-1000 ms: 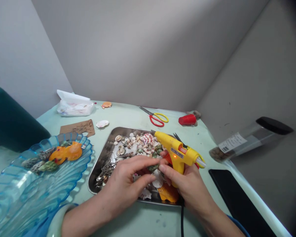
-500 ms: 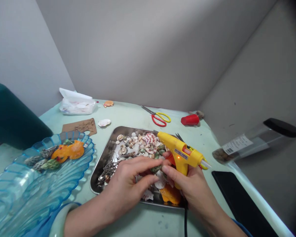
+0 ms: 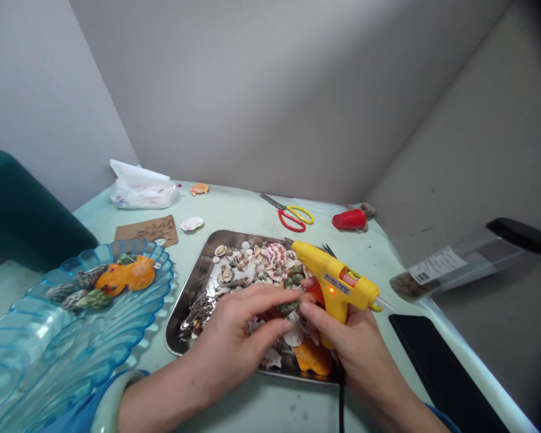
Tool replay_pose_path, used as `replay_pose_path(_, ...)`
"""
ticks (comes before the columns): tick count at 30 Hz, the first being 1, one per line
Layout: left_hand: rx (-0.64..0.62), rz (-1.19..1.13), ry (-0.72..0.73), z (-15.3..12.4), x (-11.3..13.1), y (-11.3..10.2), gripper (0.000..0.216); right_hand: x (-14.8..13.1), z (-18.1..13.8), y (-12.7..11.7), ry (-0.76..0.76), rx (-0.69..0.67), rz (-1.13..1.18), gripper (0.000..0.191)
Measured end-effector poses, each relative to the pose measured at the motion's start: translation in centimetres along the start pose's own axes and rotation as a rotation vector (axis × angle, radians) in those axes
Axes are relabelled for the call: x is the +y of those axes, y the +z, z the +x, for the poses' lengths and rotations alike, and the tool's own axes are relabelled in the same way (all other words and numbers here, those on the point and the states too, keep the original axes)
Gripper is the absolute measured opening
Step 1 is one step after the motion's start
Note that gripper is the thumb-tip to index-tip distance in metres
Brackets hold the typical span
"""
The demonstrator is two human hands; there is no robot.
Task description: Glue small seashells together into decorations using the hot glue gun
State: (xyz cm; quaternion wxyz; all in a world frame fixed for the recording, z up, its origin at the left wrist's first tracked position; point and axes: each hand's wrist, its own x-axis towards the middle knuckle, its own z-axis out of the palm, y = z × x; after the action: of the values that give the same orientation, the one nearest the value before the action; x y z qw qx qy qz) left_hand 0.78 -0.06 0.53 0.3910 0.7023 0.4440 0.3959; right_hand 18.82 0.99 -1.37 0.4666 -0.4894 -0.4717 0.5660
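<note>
Left hand (image 3: 228, 346): fingers pinch a small green shell (image 3: 288, 307) over the tray's (image 3: 187, 300) near right corner.
Right hand (image 3: 349, 346): wrapped around the glue gun (image 3: 336, 282), lamp lit, index fingertip touching the shell too.
Nozzle: points away, toward the worktop's far edge.
Risk: hot glue or nozzle could burn the crowded fingertips; the shell could slip back among the others.
Nearby: blue dish (image 3: 72, 337) at the left edge.
</note>
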Motion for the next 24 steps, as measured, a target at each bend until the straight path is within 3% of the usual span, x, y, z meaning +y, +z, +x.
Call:
replay_pose_path(8,0.032,-0.007,0.104,0.32,-0.08,-0.01,0.031,0.03,0.10,0.00,-0.016,-0.018,-0.008,0.031)
replay_pose_path(24,0.000,-0.040,0.025,0.25,0.09,-0.04,0.031,-0.30,0.25,0.22,-0.036,-0.065,0.021,0.031)
